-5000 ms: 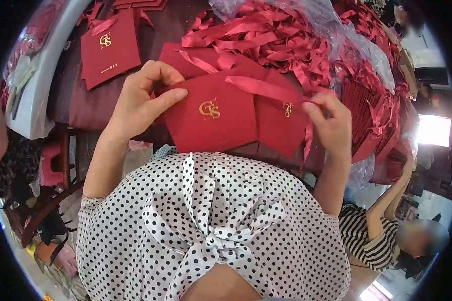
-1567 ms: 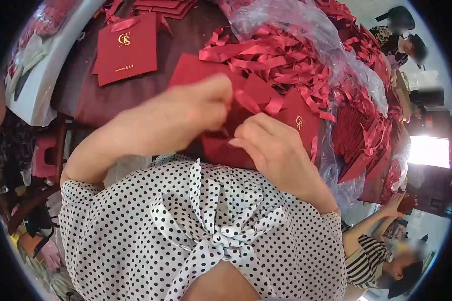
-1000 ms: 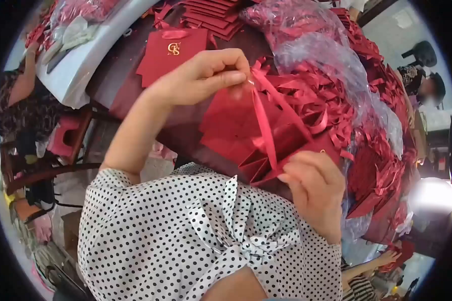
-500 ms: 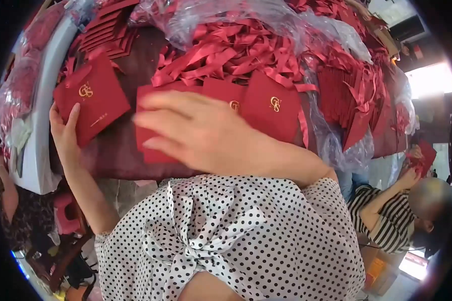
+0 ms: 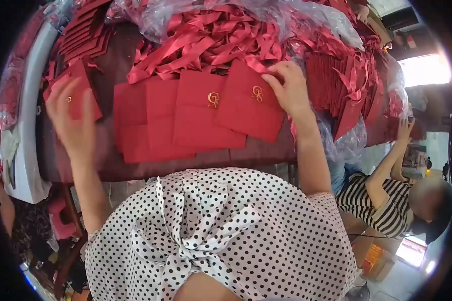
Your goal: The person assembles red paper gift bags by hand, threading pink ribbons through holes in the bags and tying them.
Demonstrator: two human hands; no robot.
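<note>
Several flat red paper bags with a gold logo lie overlapped in a row along the near table edge; the rightmost red bag [image 5: 248, 108] lies on top. My right hand [image 5: 289, 90] rests on its upper right corner, fingers bent over the edge. My left hand [image 5: 70, 118] is spread open over another red bag [image 5: 75, 95] at the left end of the table and partly covers it. Behind the row lies a heap of red ribbons [image 5: 211, 40] under clear plastic.
Stacks of flat red bags [image 5: 85, 35] sit at the far left and more red bags with ribbons [image 5: 346, 85] stand packed at the right. A white table edge [image 5: 22, 125] runs along the left. A person in a striped shirt [image 5: 381, 205] sits at the lower right.
My right hand has moved from the middle of the row to the rightmost bag's corner. My left hand now lies over the bag at the left. The view has shifted a little.
</note>
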